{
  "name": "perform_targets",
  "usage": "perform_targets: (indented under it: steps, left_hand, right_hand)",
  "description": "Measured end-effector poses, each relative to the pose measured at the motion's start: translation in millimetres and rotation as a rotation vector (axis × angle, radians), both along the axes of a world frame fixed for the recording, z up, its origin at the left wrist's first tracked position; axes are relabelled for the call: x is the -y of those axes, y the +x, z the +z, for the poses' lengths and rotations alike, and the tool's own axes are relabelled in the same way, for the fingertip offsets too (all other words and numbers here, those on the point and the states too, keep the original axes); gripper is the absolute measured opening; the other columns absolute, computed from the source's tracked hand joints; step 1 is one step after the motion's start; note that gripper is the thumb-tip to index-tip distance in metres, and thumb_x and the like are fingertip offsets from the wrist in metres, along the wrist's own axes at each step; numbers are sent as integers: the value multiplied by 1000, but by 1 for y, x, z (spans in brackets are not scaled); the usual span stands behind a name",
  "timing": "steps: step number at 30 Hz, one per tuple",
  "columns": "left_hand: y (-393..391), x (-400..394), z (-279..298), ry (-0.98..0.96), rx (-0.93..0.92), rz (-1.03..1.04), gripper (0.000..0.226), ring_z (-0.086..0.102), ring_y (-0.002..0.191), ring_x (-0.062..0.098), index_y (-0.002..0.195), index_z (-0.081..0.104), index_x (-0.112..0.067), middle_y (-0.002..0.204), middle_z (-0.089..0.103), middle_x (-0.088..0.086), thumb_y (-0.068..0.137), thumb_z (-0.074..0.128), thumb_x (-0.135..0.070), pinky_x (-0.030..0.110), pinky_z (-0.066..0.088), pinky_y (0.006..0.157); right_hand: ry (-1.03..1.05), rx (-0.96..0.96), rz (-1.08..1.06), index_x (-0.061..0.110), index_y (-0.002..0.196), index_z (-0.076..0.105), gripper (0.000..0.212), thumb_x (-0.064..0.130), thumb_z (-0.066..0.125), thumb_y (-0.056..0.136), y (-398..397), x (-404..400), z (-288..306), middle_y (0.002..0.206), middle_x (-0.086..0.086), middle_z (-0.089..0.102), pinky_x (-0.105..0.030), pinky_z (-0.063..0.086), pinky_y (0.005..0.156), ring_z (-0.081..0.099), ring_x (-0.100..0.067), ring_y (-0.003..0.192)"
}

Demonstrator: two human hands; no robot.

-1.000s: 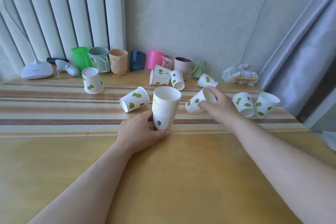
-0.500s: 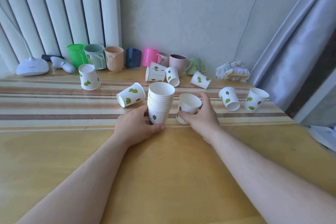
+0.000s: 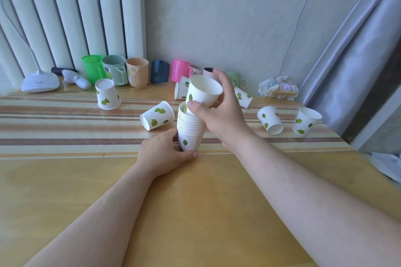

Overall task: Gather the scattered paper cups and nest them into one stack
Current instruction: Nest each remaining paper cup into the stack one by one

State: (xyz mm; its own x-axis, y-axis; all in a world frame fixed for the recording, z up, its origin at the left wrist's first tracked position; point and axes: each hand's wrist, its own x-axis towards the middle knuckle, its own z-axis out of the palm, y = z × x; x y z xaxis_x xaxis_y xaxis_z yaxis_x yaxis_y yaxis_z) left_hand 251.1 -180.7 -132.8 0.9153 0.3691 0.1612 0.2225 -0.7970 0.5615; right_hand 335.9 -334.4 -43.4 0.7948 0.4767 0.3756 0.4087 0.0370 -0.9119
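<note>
A stack of nested white paper cups with green leaves (image 3: 189,130) stands upright mid-table, and my left hand (image 3: 165,151) grips its base. My right hand (image 3: 221,115) holds a single paper cup (image 3: 202,91) tilted just above the stack's mouth, its bottom touching the top rim. Loose cups lie around: one on its side left of the stack (image 3: 156,115), one upside down at the back left (image 3: 107,97), two at the right (image 3: 270,119) (image 3: 305,121), one behind my right hand (image 3: 243,97), and another partly hidden (image 3: 181,91).
A row of coloured plastic mugs (image 3: 136,71) lines the wall behind the cups. A white lamp base (image 3: 40,82) sits at the back left, a crumpled packet (image 3: 277,89) at the back right. A curtain (image 3: 351,60) hangs at the right table edge.
My right hand picked up the cup lying right of the stack, lifted it and brought it over the stack's mouth. My left hand stayed on the stack's base.
</note>
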Motion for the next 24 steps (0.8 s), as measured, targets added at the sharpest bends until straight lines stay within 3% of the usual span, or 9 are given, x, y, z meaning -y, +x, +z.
perform_targets:
  steps: [3, 6, 7, 9, 12, 15, 19, 22, 24]
  left_hand:
    - [0, 1, 0, 5, 6, 5, 57, 66, 109, 7, 120, 64, -44, 103, 68, -31, 75, 76, -76, 40, 53, 89]
    - [0, 0, -1, -1, -1, 11, 60, 66, 112, 8, 120, 64, -44, 115, 72, -29, 73, 75, -79, 40, 53, 90]
    - [1, 0, -2, -7, -8, 12, 60, 66, 113, 8, 119, 64, -44, 117, 72, -28, 72, 74, -80, 41, 54, 91]
    - [1, -1, -2, -14, -22, 10, 60, 66, 113, 8, 119, 64, -44, 117, 72, -28, 72, 74, -80, 42, 54, 92]
    - [2, -1, -1, -19, -27, 13, 59, 67, 111, 6, 118, 64, -44, 114, 72, -29, 72, 75, -79, 42, 55, 93]
    - [3, -2, -2, -13, -31, 21, 58, 66, 109, 4, 116, 65, -44, 111, 71, -31, 72, 76, -79, 41, 55, 92]
    - [7, -2, -2, -10, -34, 20, 55, 66, 109, 2, 116, 65, -45, 107, 71, -32, 73, 78, -78, 39, 56, 90]
    - [7, -3, -2, -16, -32, 24, 56, 66, 109, 0, 116, 65, -47, 106, 70, -33, 72, 77, -79, 39, 56, 89]
    - [7, -3, -3, -19, -30, 22, 58, 67, 110, 0, 115, 65, -47, 108, 71, -34, 69, 75, -81, 40, 57, 90]
  right_hand:
    - [-90, -22, 3, 55, 155, 38, 95, 36, 90, 79, 0, 7, -9, 146, 8, 65, -34, 58, 103, 68, -12, 122]
    - [-137, -17, -57, 57, 156, 37, 83, 54, 79, 85, 10, 31, -15, 136, 11, 66, -23, 55, 97, 66, -9, 120]
    - [-130, -18, -110, 54, 153, 41, 70, 52, 76, 92, 16, 41, -18, 132, 13, 66, -18, 53, 90, 66, -5, 115]
    - [-157, -14, -301, 44, 150, 51, 56, 39, 75, 99, 37, 64, -28, 130, 11, 63, -23, 52, 82, 64, -3, 111]
    - [-417, 79, -626, 33, 149, 55, 62, 21, 74, 91, 79, 98, -47, 141, -1, 54, -37, 53, 98, 62, -26, 122]
    - [-602, 65, -769, 27, 154, 52, 66, 24, 71, 91, 112, 122, -53, 156, -8, 47, -43, 47, 105, 57, -36, 133]
    - [-570, -185, -762, 22, 163, 41, 68, 42, 60, 100, 149, 131, -70, 156, -13, 55, -44, 48, 98, 58, -40, 133]
    - [-546, -281, -688, 24, 145, 53, 46, 48, 38, 109, 164, 125, -78, 137, -16, 65, -48, 50, 103, 57, -42, 125]
    - [-580, -263, -666, 24, 138, 57, 45, 49, 32, 110, 167, 119, -78, 128, -13, 66, -50, 49, 106, 56, -43, 123]
